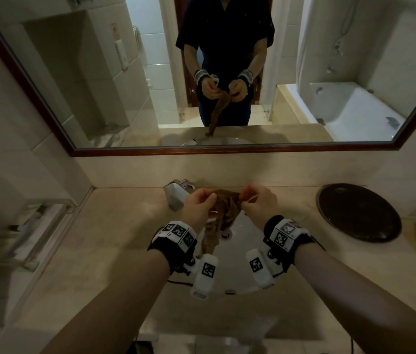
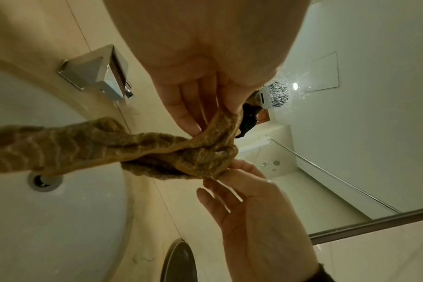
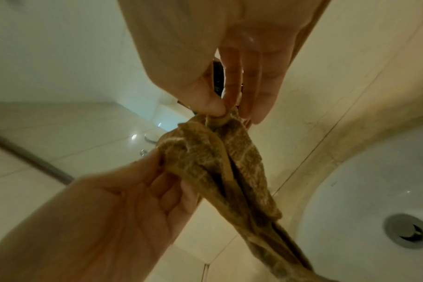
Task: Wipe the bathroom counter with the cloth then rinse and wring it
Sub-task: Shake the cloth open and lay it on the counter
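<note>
Brown terry cloth [image 1: 223, 215], twisted into a rope, hangs over the white basin [image 1: 237, 254] in the head view, its top edge stretched between the two hands. The left hand [image 1: 198, 206] pinches one corner with thumb and fingers, and the right hand [image 1: 259, 204] pinches the other. A chrome faucet [image 1: 176, 194] stands behind the left hand on the beige marble tabletop [image 1: 104, 241], and a dark round tray [image 1: 357, 213] lies off to the right. The mirror [image 1: 99, 72] above reflects the person holding the cloth.

From the left wrist, the left hand [image 2: 203, 80] nips the cloth [image 2: 133, 150] between thumb and fingertips, while the right hand [image 2: 251, 215] grips the opposite bunched end; the drain [image 2: 42, 180] shows beneath the dangling part.

From the right wrist, the right hand [image 3: 232, 76] pinches the hem of the cloth [image 3: 217, 167], the left hand [image 3: 123, 209] holds its other corner, and the twisted tail trails toward the basin [image 3: 362, 181].
</note>
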Demonstrator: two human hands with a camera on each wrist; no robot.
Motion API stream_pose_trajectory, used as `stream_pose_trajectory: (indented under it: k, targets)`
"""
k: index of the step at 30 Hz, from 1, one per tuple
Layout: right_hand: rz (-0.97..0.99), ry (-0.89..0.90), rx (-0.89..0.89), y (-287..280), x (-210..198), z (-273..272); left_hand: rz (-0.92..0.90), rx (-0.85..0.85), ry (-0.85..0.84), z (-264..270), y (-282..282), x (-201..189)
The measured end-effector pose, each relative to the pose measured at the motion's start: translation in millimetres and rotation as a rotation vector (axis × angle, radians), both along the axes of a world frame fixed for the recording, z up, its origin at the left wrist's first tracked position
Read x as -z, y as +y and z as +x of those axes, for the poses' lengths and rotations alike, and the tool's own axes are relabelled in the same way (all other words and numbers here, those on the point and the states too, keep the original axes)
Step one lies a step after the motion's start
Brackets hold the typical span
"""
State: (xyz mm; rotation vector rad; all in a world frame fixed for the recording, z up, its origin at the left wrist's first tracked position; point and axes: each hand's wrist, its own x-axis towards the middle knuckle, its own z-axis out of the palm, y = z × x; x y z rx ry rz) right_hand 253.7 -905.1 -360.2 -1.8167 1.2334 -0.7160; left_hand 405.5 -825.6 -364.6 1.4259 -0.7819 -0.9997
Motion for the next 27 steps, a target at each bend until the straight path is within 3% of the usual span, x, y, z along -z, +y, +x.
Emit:
stream_pose_trajectory:
  k: [5,10,12,14,16,20,22,25,27]
  targets:
    - [0.159,-0.130,-0.179,10.2,-4.6,7.7,0.029,-0.040,0.076,1.2,0.3,3.8]
    - [-0.153,0.204,-0.209,10.5,1.7,10.2,0.066,-0.031,0.078,1.0,4.0,9.4]
    - [-0.176,0.245,-0.150,5.9,1.2,9.8,0.105,-0.072,-0.046,4.6,2.8,10.6]
    - [-0.112,0.350,-0.026,-11.8,-4.0,-4.7,0.232,-0.232,-0.345,31.3,-1.4,13.1]
    - [-0.069,0.522,0.084,-35.2,-8.3,-29.8,0.316,-0.417,-0.452,67.8,-1.0,13.2]
    - [-0.131,0.678,0.055,-47.4,-4.6,-42.6,0.405,-0.319,-0.607,78.5,0.5,18.5]
    - [-0.100,0.529,0.064,-45.2,-7.2,-32.5,0.342,-0.328,-0.566,65.0,-3.2,12.2]
    - [-0.025,0.035,0.231,-48.7,-22.4,-19.8,0.063,-0.530,-0.511,56.1,-16.1,-17.1]
    - [-0.045,-0.191,0.334,-50.1,-27.8,-13.4,0.001,-0.583,-0.538,53.3,-22.0,-25.4]
